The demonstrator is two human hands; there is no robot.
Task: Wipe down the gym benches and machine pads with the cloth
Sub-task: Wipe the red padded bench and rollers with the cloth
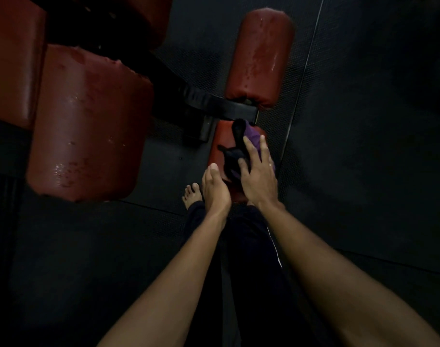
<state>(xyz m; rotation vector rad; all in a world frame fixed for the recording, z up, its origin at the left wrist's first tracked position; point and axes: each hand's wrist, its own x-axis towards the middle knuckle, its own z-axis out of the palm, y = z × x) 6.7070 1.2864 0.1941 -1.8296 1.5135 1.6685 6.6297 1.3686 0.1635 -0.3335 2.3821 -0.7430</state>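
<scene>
— Both of your hands are down on the near roller pad, the low red cylinder just in front of your bare foot. Why the split?

— Your right hand lies flat on the cloth with fingers spread, pressing the dark and purple bundle onto the top of the pad. A spread palm likely keeps more fabric against the curved vinyl. Your left hand rests beside it on the pad's near left edge, fingers together and loosely curled, gripping nothing that you can see; it looks like a brace so the roller does not turn under the pressure.

— And the cloth reaches how far?

— It runs from under your right palm up toward the black frame arm, where the pad joins the machine. That end is probably the awkward part.

— What about the rest?

— The far roller pad and the big seat pad on your left both glisten with droplets, so they seem sprayed or damp and waiting for a pass.
</scene>
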